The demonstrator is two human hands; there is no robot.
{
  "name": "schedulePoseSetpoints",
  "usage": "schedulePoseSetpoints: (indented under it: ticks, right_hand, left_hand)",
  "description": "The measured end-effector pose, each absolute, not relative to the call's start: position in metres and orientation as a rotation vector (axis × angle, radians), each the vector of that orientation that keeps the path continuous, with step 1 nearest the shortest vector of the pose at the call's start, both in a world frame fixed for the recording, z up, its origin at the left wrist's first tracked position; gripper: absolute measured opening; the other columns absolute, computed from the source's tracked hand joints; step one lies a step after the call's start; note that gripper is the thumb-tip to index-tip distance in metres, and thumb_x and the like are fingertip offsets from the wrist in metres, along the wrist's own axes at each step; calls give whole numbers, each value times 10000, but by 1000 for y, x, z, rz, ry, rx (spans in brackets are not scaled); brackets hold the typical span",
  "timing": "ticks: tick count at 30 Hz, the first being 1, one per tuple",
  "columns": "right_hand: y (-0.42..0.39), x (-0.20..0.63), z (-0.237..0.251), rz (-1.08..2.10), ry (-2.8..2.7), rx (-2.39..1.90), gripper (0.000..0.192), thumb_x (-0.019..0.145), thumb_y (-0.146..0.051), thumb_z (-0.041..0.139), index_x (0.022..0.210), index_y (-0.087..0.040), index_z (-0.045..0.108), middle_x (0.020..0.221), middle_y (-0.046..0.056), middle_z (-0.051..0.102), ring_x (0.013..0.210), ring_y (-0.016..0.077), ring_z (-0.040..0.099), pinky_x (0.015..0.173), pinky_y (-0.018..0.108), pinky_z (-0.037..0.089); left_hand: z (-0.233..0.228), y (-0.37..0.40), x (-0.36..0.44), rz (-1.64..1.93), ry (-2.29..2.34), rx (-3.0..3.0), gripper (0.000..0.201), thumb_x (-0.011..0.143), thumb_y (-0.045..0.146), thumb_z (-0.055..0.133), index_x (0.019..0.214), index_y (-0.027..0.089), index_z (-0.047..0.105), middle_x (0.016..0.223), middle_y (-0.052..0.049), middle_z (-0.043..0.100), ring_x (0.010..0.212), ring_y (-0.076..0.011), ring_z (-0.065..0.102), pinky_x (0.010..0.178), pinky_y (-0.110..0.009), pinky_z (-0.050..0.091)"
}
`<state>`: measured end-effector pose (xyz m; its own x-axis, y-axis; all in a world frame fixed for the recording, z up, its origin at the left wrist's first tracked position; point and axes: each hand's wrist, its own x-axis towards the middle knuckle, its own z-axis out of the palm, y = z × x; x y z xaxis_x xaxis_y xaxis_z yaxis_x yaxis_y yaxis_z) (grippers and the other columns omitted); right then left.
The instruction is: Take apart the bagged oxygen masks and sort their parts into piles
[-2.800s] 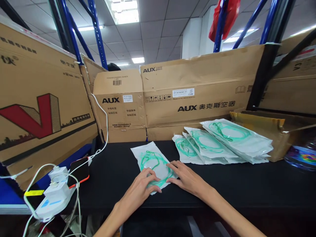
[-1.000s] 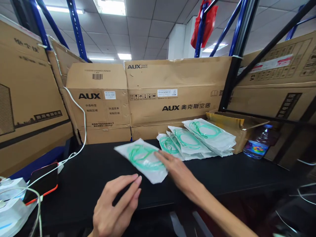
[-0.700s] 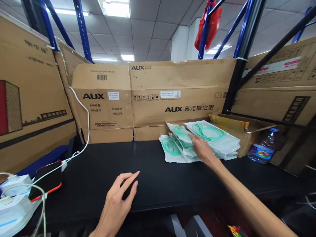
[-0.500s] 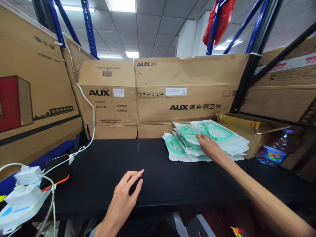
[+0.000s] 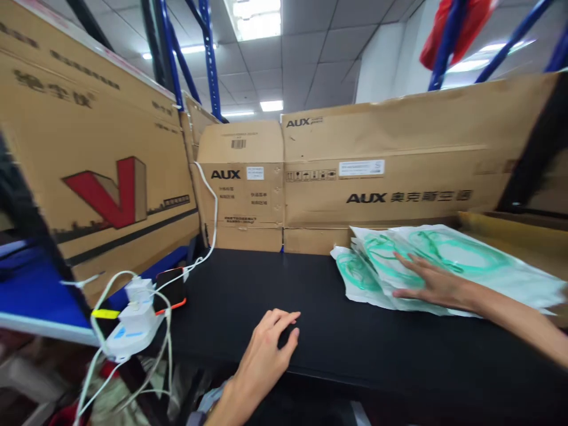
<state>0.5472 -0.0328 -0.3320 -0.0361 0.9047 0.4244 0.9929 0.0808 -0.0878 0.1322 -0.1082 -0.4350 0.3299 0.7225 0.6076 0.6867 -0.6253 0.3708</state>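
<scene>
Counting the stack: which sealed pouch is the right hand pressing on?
The middle pouch, under the right hand; the leftmost pouch and rightmost pouch lie untouched.

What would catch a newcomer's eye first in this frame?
The stack of clear packets with green tubing at the right of the black table, with the right hand flat on it. The left hand rests at the table's near edge, and AUX cartons wall the back.

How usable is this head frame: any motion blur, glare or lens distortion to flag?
Head view: motion blur smears the right side, so the clear packets of green tubing under the right hand and the brown cardboard boxes' print look soft; the left hand on the black tabletop is sharper. Ceiling light panel blows out. Wide-angle bending leans the blue rack posts.
</scene>
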Motion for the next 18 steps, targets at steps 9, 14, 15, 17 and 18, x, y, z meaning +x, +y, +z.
schedulePoseSetpoints:
  ticks: [9, 14, 15, 17, 18]
  right_hand:
    - [-105, 488, -398, -16, -1863, -1395, 591, 843, -637, 630, 1420, -532, 561, 1410, -9, 642, 1307, 440, 565, 1129, 651, 466]
    - [-119, 429, -441, 165, -1977, -1208, 438, 926, -474, 640, 1350, -370, 674, 1405, 18, 650, 1288, 361, 608, 1097, 575, 515]
    - [-119, 419, -444, 174, -1984, -1183, 407, 937, -463, 629, 1321, -347, 699, 1380, 27, 669, 1267, 352, 628, 1075, 556, 536]
    - [-117, 404, -446, 183, -1995, -1144, 363, 961, -443, 597, 1277, -325, 731, 1350, 36, 692, 1236, 335, 657, 1052, 521, 559]
    - [-117, 399, -445, 182, -1997, -1123, 350, 970, -435, 583, 1262, -322, 741, 1340, 37, 699, 1225, 329, 667, 1044, 510, 566]
  left_hand:
    - [-344, -77, 3, 848, 2113, 2521, 300, 1034, 355, 516, 1237, 183, 655, 1254, -129, 700, 1225, -318, 607, 1051, -496, 456]
    - [-310, -29, -76, 286, 2388, 2294, 337, 1027, 347, 576, 1290, 141, 618, 1169, -113, 703, 1065, -267, 686, 956, -492, 541]
    - [-311, -20, -85, 190, 2414, 2237, 336, 1015, 350, 607, 1282, 147, 620, 1198, -107, 686, 1052, -251, 685, 931, -474, 561]
    - [-317, -8, -99, 44, 2430, 2155, 341, 999, 347, 639, 1281, 156, 619, 1250, -105, 656, 1059, -241, 676, 908, -457, 579]
    - [-320, -3, -104, -8, 2425, 2132, 345, 996, 345, 643, 1286, 160, 617, 1270, -107, 646, 1072, -245, 671, 907, -455, 582]
